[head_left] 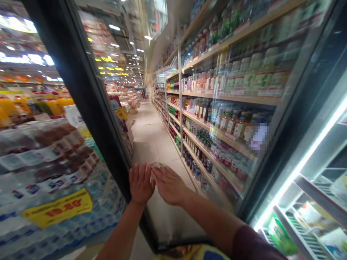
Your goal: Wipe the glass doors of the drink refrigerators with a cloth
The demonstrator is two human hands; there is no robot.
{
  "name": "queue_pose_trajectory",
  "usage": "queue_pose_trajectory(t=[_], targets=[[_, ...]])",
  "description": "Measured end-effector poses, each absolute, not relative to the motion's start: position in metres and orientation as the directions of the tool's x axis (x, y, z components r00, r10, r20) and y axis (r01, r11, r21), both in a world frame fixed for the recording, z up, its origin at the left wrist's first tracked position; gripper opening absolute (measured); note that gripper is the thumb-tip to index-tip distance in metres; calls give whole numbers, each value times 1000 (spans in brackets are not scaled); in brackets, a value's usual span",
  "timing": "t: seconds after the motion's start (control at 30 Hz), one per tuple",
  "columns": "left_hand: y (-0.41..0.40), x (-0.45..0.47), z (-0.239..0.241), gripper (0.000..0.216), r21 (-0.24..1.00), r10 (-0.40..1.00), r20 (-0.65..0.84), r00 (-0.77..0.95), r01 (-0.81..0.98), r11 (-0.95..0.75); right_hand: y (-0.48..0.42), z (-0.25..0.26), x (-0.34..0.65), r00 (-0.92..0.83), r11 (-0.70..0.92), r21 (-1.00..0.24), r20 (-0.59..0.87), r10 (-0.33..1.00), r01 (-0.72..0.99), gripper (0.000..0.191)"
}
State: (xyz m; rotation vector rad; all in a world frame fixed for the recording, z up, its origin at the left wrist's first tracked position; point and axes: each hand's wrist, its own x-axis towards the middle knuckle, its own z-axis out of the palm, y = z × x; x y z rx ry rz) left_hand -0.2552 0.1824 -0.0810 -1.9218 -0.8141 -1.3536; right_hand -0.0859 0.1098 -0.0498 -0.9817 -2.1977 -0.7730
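Observation:
A glass cooler door [173,231] with a dark frame stands open before me. My left hand [142,184] lies on the door near its left frame edge, fingers stretched and slightly apart, with nothing visible in it. Close beside it, my right hand [170,186] is laid against the glass with its fingers together over a thin pale cloth [159,165]. Only a small edge of this cloth shows above and left of the fingers; the hand hides the rest.
Lit cooler shelves [292,220] with packaged goods are at the right. Left of the door, packs of bottled drinks [40,155] are stacked behind a yellow price sign [58,208]. Through the glass, an aisle floor [149,133] runs beside shelves of bottles [233,119].

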Motion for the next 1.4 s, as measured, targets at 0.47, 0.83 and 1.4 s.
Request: queue_pose_trajectory(t=[0.47, 0.83, 1.4], targets=[[157, -199, -106, 66, 47, 238, 951, 196, 673, -739, 104, -32, -24, -256, 322, 133, 890, 377, 937, 57], [183, -206, 63, 62, -97, 85, 981, 173, 825, -556, 104, -47, 34, -183, -53, 196, 965, 186, 979, 61], [180, -234, 40, 71, -183, 66, 964, 258, 822, -540, 97, -52, 34, -229, 10, 230, 963, 142, 973, 47]])
